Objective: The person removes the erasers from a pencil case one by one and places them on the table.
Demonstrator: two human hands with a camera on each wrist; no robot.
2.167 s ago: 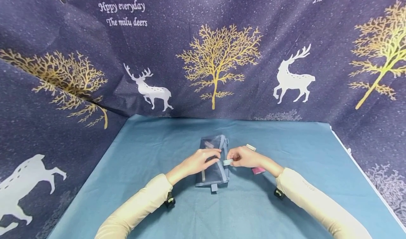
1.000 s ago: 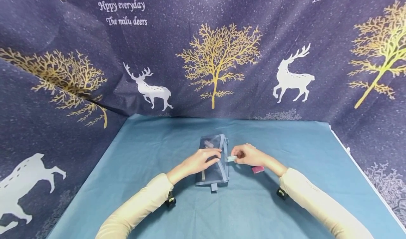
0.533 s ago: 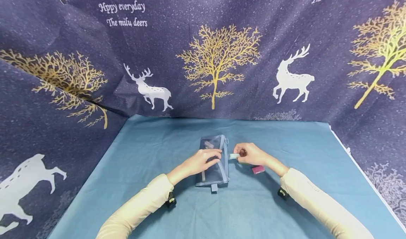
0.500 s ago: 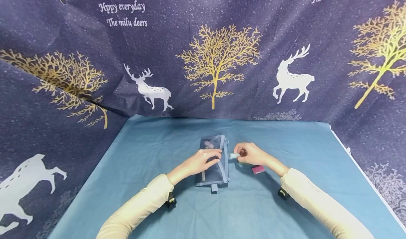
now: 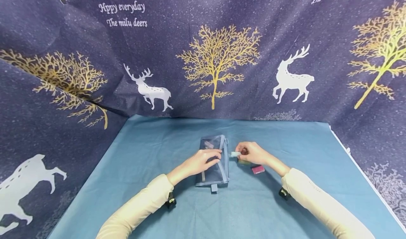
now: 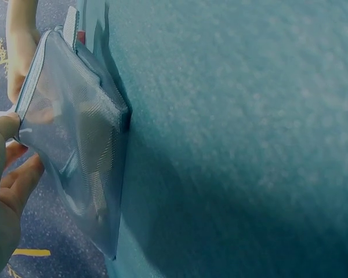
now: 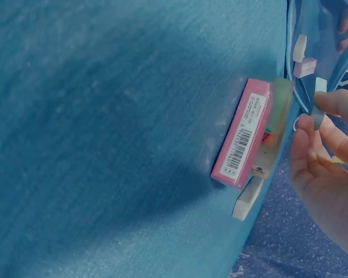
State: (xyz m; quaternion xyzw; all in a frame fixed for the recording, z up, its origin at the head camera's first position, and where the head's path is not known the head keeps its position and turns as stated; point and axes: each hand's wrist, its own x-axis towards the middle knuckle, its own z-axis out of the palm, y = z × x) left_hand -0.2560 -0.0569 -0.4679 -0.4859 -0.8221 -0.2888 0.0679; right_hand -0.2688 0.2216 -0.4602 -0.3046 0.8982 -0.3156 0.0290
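A blue mesh zip pouch (image 5: 210, 177) lies on the cloth with its zipped side parted. My left hand (image 5: 198, 161) pinches the pouch's rim; in the left wrist view the thumb presses on the zip edge and lifts the mesh (image 6: 75, 133). Just right of the opening, my right hand (image 5: 253, 153) pinches a small pale green-and-white eraser (image 5: 235, 154) between thumb and fingers. Through the mesh in the right wrist view show a white block (image 7: 300, 47) and a pale pink block (image 7: 305, 68). Pouch and held eraser stand slightly apart in the head view.
A pink eraser (image 7: 240, 139) with a barcode label lies on the teal cloth (image 5: 158, 140). Against it lie a translucent green-yellow block (image 7: 282, 101) and a small white block (image 7: 247, 198). A dark curtain (image 5: 247, 101) with deer and trees rises behind.
My right hand has drawn back from the pouch opening, right and slightly farther away, with the eraser still in its fingers. The green-yellow block has come into sight. My left hand stays put.
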